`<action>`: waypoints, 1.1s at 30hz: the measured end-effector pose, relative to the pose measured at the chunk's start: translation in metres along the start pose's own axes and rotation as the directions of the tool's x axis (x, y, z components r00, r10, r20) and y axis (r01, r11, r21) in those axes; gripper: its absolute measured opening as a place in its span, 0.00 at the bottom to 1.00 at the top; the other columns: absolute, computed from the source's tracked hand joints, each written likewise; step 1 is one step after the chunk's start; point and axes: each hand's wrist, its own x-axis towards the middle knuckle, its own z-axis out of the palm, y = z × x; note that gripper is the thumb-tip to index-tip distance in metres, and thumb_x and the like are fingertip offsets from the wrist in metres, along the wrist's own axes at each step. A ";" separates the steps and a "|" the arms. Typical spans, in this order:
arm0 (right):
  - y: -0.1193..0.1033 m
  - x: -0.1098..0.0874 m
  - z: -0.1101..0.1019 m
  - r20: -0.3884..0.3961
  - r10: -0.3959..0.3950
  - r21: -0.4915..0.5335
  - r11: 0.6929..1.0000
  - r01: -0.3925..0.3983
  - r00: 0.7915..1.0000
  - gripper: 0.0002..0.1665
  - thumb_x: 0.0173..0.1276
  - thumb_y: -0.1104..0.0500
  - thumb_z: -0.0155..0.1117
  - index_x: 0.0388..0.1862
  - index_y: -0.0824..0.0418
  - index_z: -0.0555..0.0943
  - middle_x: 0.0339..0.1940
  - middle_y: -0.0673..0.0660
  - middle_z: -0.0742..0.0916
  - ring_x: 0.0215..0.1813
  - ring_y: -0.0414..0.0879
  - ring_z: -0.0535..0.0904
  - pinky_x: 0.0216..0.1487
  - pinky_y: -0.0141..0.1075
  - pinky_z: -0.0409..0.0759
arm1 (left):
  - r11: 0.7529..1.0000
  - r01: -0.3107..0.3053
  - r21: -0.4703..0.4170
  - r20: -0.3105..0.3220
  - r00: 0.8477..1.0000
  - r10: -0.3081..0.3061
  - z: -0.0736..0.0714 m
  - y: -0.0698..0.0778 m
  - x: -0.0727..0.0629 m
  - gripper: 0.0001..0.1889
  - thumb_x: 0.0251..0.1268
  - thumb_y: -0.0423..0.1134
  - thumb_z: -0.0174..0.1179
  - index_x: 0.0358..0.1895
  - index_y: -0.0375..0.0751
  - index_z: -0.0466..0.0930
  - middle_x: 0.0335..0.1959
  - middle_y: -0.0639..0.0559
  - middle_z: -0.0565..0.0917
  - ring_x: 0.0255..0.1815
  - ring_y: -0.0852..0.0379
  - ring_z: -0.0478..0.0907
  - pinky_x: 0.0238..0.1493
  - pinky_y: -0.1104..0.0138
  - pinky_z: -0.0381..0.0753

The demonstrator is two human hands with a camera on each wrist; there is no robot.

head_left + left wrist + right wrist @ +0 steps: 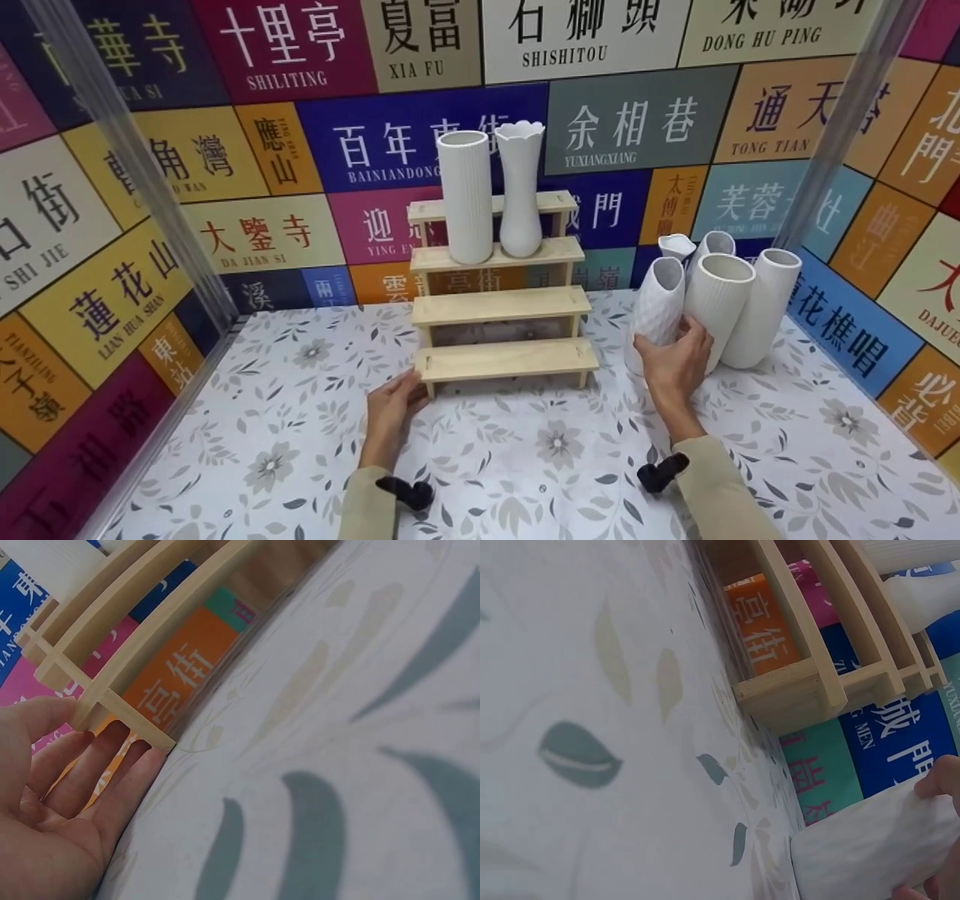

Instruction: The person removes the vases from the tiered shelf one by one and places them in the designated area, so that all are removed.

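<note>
My left hand (394,409) holds the left end of the lowest step of a wooden stepped shelf (502,304). In the left wrist view, the thumb lies at the step's end and the fingers (135,765) reach the leg below it. My right hand (679,360) grips a white textured vase (657,300) low on its body, at the right of the shelf. The right wrist view shows this vase (862,844) with its base at the tablecloth. On the shelf's second step from the top stand a ribbed white cylinder vase (466,199) and a slim white vase with a scalloped rim (520,191).
Several more white vases crowd behind and beside the held one, including a wide ribbed vase (724,300) and a tapered vase (769,307). A leaf-patterned tablecloth (487,465) covers the table. Walls with coloured sign panels (637,120) enclose its back and sides.
</note>
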 end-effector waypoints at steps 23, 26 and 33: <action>-0.009 -0.002 -0.001 -0.095 -0.034 0.073 0.996 0.041 0.995 0.41 0.50 0.61 0.78 0.64 0.64 0.71 0.61 0.66 0.75 0.63 0.60 0.70 0.64 0.56 0.73 | 1.000 -0.015 -0.026 0.025 1.000 0.016 -0.001 0.000 -0.001 0.24 0.69 0.41 0.64 0.64 0.33 0.77 0.52 0.36 0.87 0.47 0.53 0.87 0.51 0.65 0.89; -0.014 -0.003 -0.003 -0.106 -0.051 0.100 0.993 0.062 0.993 0.40 0.52 0.61 0.78 0.64 0.64 0.71 0.61 0.66 0.74 0.63 0.59 0.70 0.65 0.54 0.73 | 1.000 -0.006 -0.030 0.028 1.000 0.007 -0.001 0.001 -0.001 0.25 0.69 0.41 0.64 0.65 0.33 0.76 0.53 0.35 0.86 0.49 0.50 0.87 0.52 0.64 0.89; -0.033 -0.004 -0.013 -0.090 -0.088 0.167 0.981 0.102 0.992 0.37 0.58 0.61 0.75 0.64 0.65 0.70 0.63 0.65 0.72 0.66 0.57 0.69 0.73 0.54 0.71 | 0.999 -0.008 -0.044 0.035 0.999 0.009 -0.002 -0.001 0.000 0.25 0.69 0.41 0.64 0.65 0.33 0.76 0.52 0.35 0.86 0.49 0.49 0.87 0.52 0.64 0.89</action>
